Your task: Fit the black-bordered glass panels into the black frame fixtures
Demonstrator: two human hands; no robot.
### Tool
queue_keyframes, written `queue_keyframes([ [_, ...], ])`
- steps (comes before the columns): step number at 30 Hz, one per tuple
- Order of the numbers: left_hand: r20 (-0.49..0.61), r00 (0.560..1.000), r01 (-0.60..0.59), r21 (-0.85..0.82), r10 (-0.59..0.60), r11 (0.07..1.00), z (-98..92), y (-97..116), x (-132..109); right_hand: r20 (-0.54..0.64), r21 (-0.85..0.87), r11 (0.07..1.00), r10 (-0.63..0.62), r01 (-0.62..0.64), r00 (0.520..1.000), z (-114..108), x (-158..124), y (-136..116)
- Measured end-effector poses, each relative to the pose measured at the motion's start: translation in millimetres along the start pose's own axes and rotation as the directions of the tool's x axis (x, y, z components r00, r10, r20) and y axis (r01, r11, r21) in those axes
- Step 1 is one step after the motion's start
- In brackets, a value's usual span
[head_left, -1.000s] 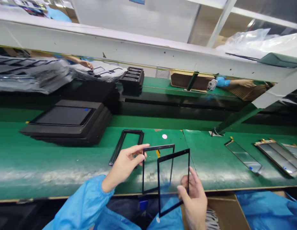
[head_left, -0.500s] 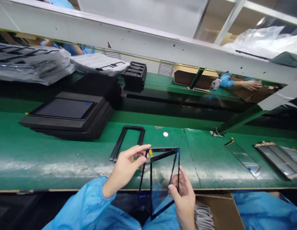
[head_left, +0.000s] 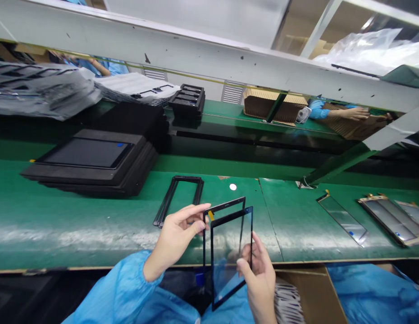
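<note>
left hand (head_left: 182, 238): forearm enters from the lower left in a loose, wrinkled blue fabric sleeve (head_left: 118, 288); index finger extended, thumb opposed. grip is narrow, pinching the upper left corner of a thin black rectangular frame (head_left: 225, 205) with an open center. right hand (head_left: 258, 274): raised from the bottom edge, thumb on the near face, fingers behind. it holds the right edge of a clear, glossy rectangular panel with a black border (head_left: 228, 258). the panel stands upright, slightly tilted, in front of the frame; both overlap in view above the bench's front edge. contact between these 2 parts cannot be determined. a yellow flexible tab (head_left: 211, 216) shows at the panel's upper left corner.

bench (head_left: 94, 220): smooth green surface with a dull sheen. thin black rectangular frames (head_left: 188, 178) lie stacked beyond the left hand. farther left, matte black foam sheets (head_left: 137, 164) support a flat, dark-faced rectangular screen (head_left: 84, 153).
</note>
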State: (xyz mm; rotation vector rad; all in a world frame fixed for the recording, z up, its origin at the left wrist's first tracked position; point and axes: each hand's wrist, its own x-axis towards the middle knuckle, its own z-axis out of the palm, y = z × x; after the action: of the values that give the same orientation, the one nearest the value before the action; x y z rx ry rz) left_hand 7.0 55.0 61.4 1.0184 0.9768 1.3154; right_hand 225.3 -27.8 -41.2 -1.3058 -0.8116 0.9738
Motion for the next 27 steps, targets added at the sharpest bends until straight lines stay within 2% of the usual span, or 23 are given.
queue_keyframes([
  [4,-0.001,1.0,0.012,-0.011,-0.012,1.0,0.9,1,-1,-0.043,0.046,0.997,0.06,-0.058,0.997,4,-1,-3],
  [10,0.023,0.997,0.072,-0.022,-0.072,0.997,1.6,-2,-3,-0.078,-0.011,0.998,0.064,-0.065,0.995,8,-2,-13],
  [15,0.04,0.991,0.13,-0.03,-0.128,0.991,1.0,-5,-2,-0.05,-0.043,0.996,0.072,-0.074,0.996,7,-3,-17],
  [27,0.034,0.967,0.256,-0.068,-0.254,0.964,-4.7,-12,1,0.02,-0.066,0.982,0.181,-0.179,0.983,7,-5,-28],
])
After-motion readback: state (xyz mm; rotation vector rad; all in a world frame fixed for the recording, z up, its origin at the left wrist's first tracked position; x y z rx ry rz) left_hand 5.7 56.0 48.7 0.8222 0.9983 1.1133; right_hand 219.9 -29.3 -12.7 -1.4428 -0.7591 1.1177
